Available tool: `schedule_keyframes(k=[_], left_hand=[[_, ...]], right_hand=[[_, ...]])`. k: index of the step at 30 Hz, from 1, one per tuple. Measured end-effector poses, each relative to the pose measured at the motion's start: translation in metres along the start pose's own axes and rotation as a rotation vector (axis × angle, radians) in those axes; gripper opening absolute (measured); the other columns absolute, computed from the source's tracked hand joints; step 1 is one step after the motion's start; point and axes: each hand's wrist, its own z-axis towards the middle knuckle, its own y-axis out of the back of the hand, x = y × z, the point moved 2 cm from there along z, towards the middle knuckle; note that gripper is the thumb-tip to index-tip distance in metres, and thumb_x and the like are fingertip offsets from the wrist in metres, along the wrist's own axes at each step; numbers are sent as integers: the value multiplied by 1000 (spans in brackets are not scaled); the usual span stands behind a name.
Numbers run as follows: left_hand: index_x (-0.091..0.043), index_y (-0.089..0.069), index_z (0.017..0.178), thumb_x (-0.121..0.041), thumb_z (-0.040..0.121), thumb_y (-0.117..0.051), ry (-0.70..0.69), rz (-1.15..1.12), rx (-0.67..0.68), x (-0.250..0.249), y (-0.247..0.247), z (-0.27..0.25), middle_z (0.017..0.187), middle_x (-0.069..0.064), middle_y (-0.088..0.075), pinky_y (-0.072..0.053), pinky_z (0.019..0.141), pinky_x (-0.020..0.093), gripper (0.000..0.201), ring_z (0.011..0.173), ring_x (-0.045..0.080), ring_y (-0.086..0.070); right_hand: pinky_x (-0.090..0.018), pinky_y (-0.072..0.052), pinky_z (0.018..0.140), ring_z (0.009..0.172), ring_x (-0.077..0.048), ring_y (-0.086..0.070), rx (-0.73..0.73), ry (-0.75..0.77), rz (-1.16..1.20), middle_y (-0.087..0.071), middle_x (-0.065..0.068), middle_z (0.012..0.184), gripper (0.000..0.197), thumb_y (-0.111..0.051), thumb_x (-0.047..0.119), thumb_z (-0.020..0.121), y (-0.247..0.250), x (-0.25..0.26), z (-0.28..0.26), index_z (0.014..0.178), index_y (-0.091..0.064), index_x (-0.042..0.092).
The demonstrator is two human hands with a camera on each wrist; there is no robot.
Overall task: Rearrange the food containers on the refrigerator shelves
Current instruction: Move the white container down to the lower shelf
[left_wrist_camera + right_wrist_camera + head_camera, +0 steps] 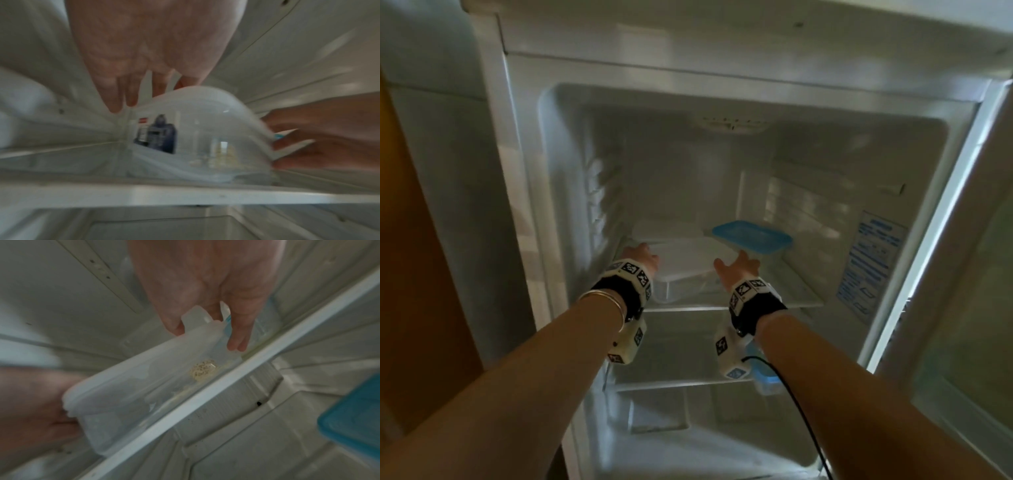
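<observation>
A clear food container (688, 265) with a white lid sits at the front of the top fridge shelf (688, 308). My left hand (642, 257) holds its left end, fingers down along the side (123, 97). My right hand (738, 265) grips its right end, with the thumb (176, 327) on the near side of the lid tab and the fingers (238, 340) on the far side. Pale food shows through the wall of the clear container (203, 369). A blue-lidded container (753, 238) stands just behind and to the right of it on the same shelf.
A second blue-lidded container (765, 377) sits on the lower shelf under my right wrist, also seen as the blue lid (353, 415) in the right wrist view. A blue label (869, 267) is on the right inner wall. The fridge door (962, 274) stands open at right.
</observation>
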Motion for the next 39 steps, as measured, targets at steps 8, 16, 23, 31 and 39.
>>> schedule_keyframes(k=[8,16,23,31,39], left_hand=[[-3,-47,132,-28,94,-45,7,-87,5,-1,5,5,141,18,-48,-39,104,34,45,129,33,-47],[1,-54,127,-32,95,-46,43,-146,11,-2,6,-12,134,18,-56,-42,100,35,46,122,32,-54],[-5,-33,143,-32,91,-51,114,-429,15,0,-4,-8,146,16,-44,-38,105,36,62,130,32,-46],[4,-56,123,-39,93,-47,85,-475,68,-3,-2,-23,129,21,-60,-46,104,39,54,117,36,-58],[7,-53,126,-20,97,-42,61,-351,51,0,-5,-52,132,25,-56,-43,101,39,42,123,36,-53]], right_hand=[[-41,-32,110,137,-35,-33,12,34,100,-20,-19,151,70,-41,39,97,-1,-2,-5,152,-6,13],[-34,-35,107,138,-30,-36,9,65,227,-28,-14,153,73,-46,34,95,-4,-2,-15,152,-7,10],[-34,-36,106,137,-30,-39,45,29,263,-34,-11,153,73,-42,38,96,-7,-1,-28,153,-3,15],[-32,-39,98,131,-29,-45,40,93,193,-39,-13,149,63,-35,38,97,-1,-6,-33,151,-14,14],[-32,-42,82,103,-26,-54,99,185,212,-50,-17,137,54,-37,28,95,-7,-15,-45,146,-30,12]])
